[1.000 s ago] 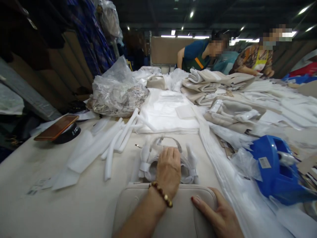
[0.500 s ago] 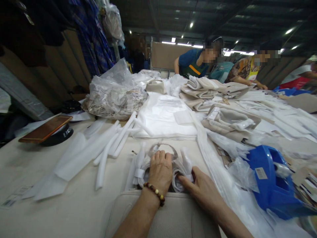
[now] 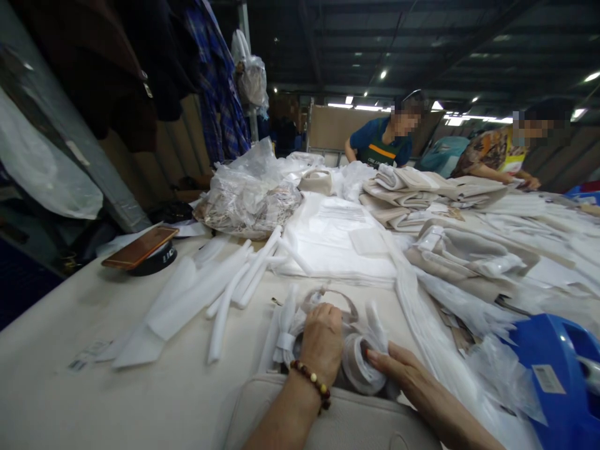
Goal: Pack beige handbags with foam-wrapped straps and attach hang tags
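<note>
A light beige bag (image 3: 337, 419) lies at the bottom of the head view. At its far edge is a rolled strap (image 3: 363, 365) in white wrapping. My left hand (image 3: 322, 340), with a beaded bracelet on the wrist, reaches over the bag onto the wrapped handle part; its fingers are curled down and their tips are hidden. My right hand (image 3: 398, 369) has its thumb and fingers on the right side of the rolled strap. A brown handle loop (image 3: 344, 299) in clear wrap arches beyond my left hand.
White foam tubes (image 3: 227, 312) and foam sheets (image 3: 164, 312) lie left. A phone (image 3: 143, 247) rests on a black roll. Stacked white sheets (image 3: 328, 250) lie ahead, folded beige pieces (image 3: 398, 187) behind right, a blue holder (image 3: 553, 375) at right. Two people stand across the table.
The view has turned left, so things sit further right and lower. The rolled strap beside my right thumb shows more fully. Both hands stay at the wrapped parts.
</note>
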`<state>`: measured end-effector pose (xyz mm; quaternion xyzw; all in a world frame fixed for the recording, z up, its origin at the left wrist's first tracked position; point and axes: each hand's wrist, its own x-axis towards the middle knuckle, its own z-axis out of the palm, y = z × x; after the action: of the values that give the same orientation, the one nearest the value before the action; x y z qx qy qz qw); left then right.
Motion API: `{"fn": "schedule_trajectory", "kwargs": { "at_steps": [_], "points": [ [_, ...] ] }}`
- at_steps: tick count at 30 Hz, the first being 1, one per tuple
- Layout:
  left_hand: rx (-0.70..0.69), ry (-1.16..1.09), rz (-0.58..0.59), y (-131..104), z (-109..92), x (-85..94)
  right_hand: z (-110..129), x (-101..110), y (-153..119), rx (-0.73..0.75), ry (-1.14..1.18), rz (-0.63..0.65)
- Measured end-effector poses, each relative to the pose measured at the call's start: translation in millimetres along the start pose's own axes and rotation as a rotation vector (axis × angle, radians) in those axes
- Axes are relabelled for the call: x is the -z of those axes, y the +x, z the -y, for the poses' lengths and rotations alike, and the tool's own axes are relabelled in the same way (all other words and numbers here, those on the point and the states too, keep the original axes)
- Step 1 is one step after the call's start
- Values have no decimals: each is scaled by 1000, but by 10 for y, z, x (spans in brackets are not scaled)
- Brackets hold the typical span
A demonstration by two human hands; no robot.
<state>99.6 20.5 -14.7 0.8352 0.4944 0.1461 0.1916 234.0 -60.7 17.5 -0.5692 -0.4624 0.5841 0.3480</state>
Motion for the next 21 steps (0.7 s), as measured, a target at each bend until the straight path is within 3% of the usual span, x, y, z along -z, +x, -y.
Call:
{"fn": "schedule_trajectory", "kwargs": {
  "at_steps": [5, 9, 11, 16, 19, 21],
  "points": [
    [-23, -77, -108, -22, 57, -13, -6, -51, 61, -65, -300, -176],
    [-46, -144, -190, -17, 67, -57, 32, -327, 105, -248, -778, -385],
    [-61, -177, -244, -17, 54, -61, -21, -469, 116, -323, -890, -476],
    [-106, -200, -443, -164, 41, 116, -264, -595, 118, -189, -969, -554],
    [43, -24, -559, -366, 95, 294, -332, -575, 117, -152, -965, -570],
    [226, 154, -503, -487, 155, 366, -336, -567, 115, -144, -948, -576]
  ]
}}
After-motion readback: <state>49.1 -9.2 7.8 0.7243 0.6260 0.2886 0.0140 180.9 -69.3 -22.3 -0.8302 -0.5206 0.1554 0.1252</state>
